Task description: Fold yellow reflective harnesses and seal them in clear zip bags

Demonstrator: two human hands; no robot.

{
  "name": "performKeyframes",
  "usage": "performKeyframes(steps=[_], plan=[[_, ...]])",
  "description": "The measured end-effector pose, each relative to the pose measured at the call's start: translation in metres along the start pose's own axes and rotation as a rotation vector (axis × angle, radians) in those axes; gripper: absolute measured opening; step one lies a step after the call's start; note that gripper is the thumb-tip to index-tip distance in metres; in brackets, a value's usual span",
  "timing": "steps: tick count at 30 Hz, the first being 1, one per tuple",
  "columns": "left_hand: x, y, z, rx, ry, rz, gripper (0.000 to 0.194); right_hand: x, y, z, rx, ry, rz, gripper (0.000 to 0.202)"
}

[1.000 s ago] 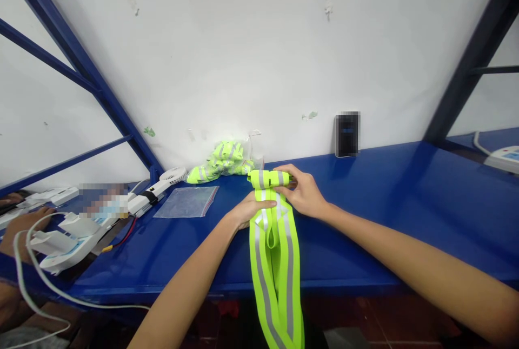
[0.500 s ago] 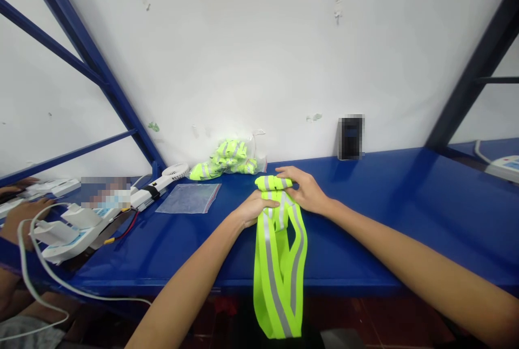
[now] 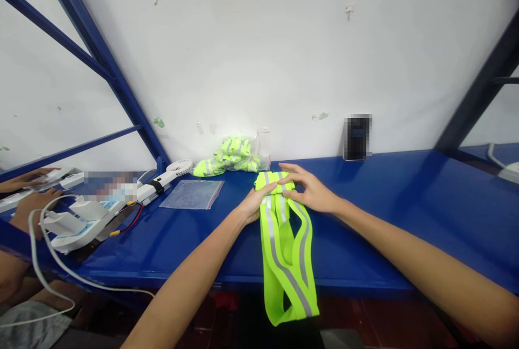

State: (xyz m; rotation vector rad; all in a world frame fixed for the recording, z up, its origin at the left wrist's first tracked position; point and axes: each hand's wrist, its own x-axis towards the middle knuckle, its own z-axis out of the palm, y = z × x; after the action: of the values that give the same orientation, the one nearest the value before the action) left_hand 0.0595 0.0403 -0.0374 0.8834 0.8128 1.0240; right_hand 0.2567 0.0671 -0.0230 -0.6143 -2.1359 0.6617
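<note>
A neon-yellow reflective strap with silver stripes is bunched into flat folds at its top end. Its long loops hang down over the front edge of the blue table. My left hand grips the folds from the left, thumb lying across the top. On the right side, my right hand has its thumb and curled fingers on the folded end, holding it together with the left. The undersides of the folds are hidden.
Against the wall lies a clear bag of similar yellow straps. A flat zip bag is left of my hands. Farther left are a white fan, a power strip with cables, and another person's hand. A blurred dark object leans at the wall.
The folded top has tipped toward me and lies flatter over the strap. My left thumb has moved up onto it. The hanging loops have swung right; the view has shifted slightly.
</note>
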Motion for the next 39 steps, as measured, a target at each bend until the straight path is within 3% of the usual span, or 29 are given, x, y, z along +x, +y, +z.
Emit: performKeyframes(steps=[3, 7, 11, 18, 23, 27, 30, 35, 39], plan=[[0.004, 0.000, -0.002, 0.001, 0.086, 0.060, 0.049, 0.003, 0.001, -0.005, 0.190, -0.025, 0.105, 0.038], [0.008, 0.004, -0.006, -0.058, 0.071, 0.068, 0.049, 0.005, 0.004, -0.007, 0.465, -0.057, 0.326, 0.073], [0.005, 0.006, -0.002, -0.072, 0.053, 0.078, 0.051, 0.004, 0.008, 0.003, 0.513, -0.017, 0.359, 0.081], [0.002, 0.001, -0.001, 0.033, -0.042, 0.057, 0.049, 0.003, 0.005, 0.012, 0.435, 0.051, 0.286, 0.076], [0.004, -0.001, -0.008, 0.066, -0.003, 0.099, 0.046, 0.005, -0.003, -0.001, 0.537, -0.088, 0.371, 0.077], [0.002, -0.001, -0.008, 0.089, -0.022, 0.066, 0.046, 0.006, -0.002, -0.004, 0.543, -0.105, 0.447, 0.047], [0.001, -0.002, -0.007, 0.103, -0.040, 0.072, 0.047, 0.007, -0.002, 0.000, 0.481, -0.095, 0.403, 0.035], [0.006, -0.001, -0.005, 0.031, 0.032, 0.166, 0.049, 0.010, -0.006, 0.005, 0.452, 0.070, 0.293, 0.034], [0.011, 0.001, -0.003, -0.079, 0.041, 0.149, 0.042, 0.012, 0.004, 0.002, 0.439, 0.274, 0.306, 0.033]])
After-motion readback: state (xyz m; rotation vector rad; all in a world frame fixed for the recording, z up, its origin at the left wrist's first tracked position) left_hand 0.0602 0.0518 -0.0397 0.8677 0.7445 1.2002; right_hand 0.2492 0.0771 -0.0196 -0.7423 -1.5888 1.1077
